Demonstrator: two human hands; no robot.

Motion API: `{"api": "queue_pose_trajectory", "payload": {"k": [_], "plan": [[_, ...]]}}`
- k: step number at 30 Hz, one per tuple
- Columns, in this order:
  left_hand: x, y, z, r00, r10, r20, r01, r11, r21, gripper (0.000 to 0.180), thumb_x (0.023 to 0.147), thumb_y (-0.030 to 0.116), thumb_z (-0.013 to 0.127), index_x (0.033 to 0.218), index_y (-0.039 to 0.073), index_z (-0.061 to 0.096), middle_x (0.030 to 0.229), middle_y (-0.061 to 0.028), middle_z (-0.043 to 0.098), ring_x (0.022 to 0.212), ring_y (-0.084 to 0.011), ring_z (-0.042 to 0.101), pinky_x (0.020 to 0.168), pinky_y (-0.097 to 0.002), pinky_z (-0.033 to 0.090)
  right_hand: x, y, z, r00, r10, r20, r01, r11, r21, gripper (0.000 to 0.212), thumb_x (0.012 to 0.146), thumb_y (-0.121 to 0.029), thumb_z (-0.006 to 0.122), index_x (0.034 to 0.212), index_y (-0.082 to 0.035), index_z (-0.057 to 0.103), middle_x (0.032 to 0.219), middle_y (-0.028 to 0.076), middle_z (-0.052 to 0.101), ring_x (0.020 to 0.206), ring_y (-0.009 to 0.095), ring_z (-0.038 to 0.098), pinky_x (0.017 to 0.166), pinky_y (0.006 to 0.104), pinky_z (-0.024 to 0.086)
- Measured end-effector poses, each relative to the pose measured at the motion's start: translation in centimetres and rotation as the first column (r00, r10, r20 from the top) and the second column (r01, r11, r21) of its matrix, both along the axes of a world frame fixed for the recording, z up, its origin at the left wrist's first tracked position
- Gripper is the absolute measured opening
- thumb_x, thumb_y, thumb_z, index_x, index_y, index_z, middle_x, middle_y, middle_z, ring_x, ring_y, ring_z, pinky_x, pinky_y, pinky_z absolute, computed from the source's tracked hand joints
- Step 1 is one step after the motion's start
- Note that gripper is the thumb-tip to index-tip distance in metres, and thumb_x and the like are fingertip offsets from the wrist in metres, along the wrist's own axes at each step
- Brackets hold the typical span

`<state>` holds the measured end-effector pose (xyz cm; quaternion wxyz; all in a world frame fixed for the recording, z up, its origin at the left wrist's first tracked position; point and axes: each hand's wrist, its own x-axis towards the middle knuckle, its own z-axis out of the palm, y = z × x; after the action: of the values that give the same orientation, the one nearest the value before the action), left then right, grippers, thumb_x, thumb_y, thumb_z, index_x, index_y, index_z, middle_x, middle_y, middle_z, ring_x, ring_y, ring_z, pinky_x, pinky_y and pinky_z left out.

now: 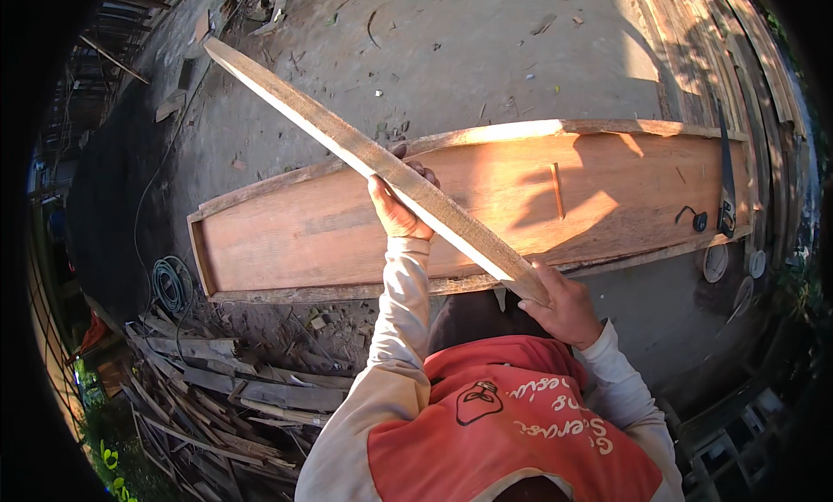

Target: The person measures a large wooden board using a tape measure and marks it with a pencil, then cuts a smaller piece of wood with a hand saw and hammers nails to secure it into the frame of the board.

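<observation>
A long squared wooden batten (321,124) slants through the air from the upper left down to my right side. My left hand (403,203) wraps round it near the middle from below. At its near end my right hand (561,306) grips the wood, thumb along the side. Beneath lies a long shallow wooden frame (495,135) with a reddish plywood panel (347,233) inside, narrower toward the left. On the panel rest a short wooden strip (557,191), a black tape measure (699,220) and a handsaw (726,181), its blade across the right end.
Scrap wood (234,398) is heaped at the lower left, beside a coiled hose (172,285). Long boards (737,42) lie stacked along the right. A cable (154,177) crosses the concrete floor (468,59), where small debris is scattered. Hollow blocks (724,454) stand at the lower right.
</observation>
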<state>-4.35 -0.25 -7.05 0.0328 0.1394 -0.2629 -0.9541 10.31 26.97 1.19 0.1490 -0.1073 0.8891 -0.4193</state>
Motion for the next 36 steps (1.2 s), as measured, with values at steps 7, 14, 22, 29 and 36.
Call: {"api": "queue_pose_trajectory", "payload": {"k": [7,14,22,29,36], "plan": [[5.0,-0.7,-4.1,0.979,0.029,0.2,-0.032,0.999,0.01,0.089,0.079,0.069,0.073,0.134,0.004,0.05,0.092,-0.0073,0.062,0.079,-0.0241,0.06,0.068,-0.0386,0.05,1.0,0.7,-3.1,0.995,0.103,0.011,-0.103,0.995,0.014,0.068,0.081,-0.023,0.078,0.139,0.001,0.05,0.108,0.023,0.066,0.089,0.04,0.068,0.074,0.0461,0.055],[9.9,-1.7,-7.9,0.966,0.002,0.259,-0.006,1.0,0.013,0.091,0.08,0.066,0.074,0.14,0.005,0.042,0.108,-0.0104,0.06,0.095,-0.0284,0.06,0.091,-0.0515,0.049,0.7,1.5,-5.9,0.96,0.265,-0.091,-0.236,0.939,0.251,0.066,0.081,-0.022,0.077,0.139,-0.004,0.053,0.102,0.014,0.064,0.085,0.032,0.066,0.073,0.0432,0.053],[15.4,-2.8,-11.2,0.92,-0.069,0.385,0.016,0.99,0.14,0.069,0.088,0.05,0.073,0.132,0.003,0.048,0.118,-0.0169,0.066,0.114,-0.0367,0.063,0.099,-0.0539,0.053,-2.2,2.6,-6.2,0.887,0.461,-0.014,-0.422,0.823,0.379,0.06,0.083,-0.025,0.075,0.137,-0.007,0.055,0.112,0.014,0.066,0.093,0.032,0.068,0.079,0.0437,0.054],[17.6,-3.4,-12.3,0.834,-0.1,0.542,0.032,0.99,0.135,0.071,0.088,0.059,0.069,0.129,0.003,0.053,0.123,-0.0179,0.064,0.115,-0.0331,0.064,0.097,-0.0495,0.055,-4.7,3.2,-8.6,0.809,0.553,0.199,-0.588,0.751,0.302,0.067,0.084,-0.031,0.075,0.142,-0.006,0.052,0.107,0.019,0.069,0.095,0.038,0.066,0.08,0.0504,0.053],[14.8,-8.0,-7.4,0.279,-0.461,0.842,0.906,0.417,-0.072,0.058,0.094,0.057,0.063,0.105,0.0,0.067,0.085,-0.0142,0.072,0.085,-0.0219,0.072,0.068,-0.0351,0.058,-7.8,4.1,-10.6,0.787,0.56,0.258,-0.605,0.784,0.144,0.07,0.083,-0.031,0.076,0.144,-0.009,0.051,0.114,0.021,0.068,0.104,0.041,0.064,0.088,0.0485,0.051]]}}
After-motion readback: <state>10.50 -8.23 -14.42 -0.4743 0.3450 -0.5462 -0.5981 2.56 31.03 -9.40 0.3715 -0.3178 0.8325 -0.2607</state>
